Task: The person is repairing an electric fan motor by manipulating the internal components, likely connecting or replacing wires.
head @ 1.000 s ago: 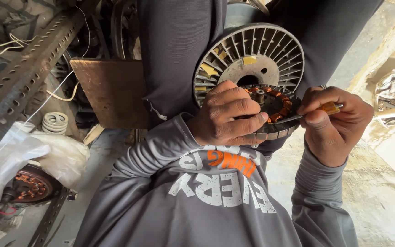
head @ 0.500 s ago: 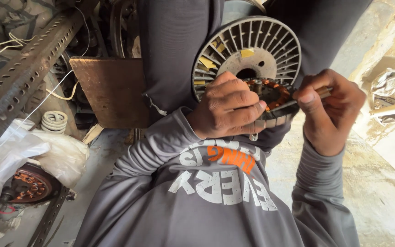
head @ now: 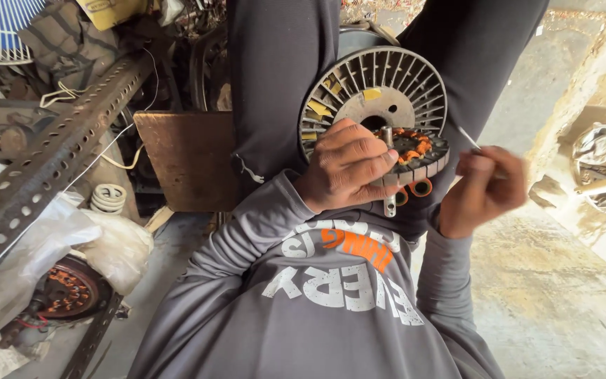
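My left hand (head: 345, 168) grips the wound fan-motor stator (head: 405, 158) at frame centre, my right hand (head: 482, 189) pinches a thin tool (head: 470, 139) beside it; windings look seated, tidying seemingly remains.

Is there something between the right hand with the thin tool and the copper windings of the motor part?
Nothing visible blocks it. The right hand holds a thin tool just right of the copper windings, with open air between. The left hand grips the stator from the other side.
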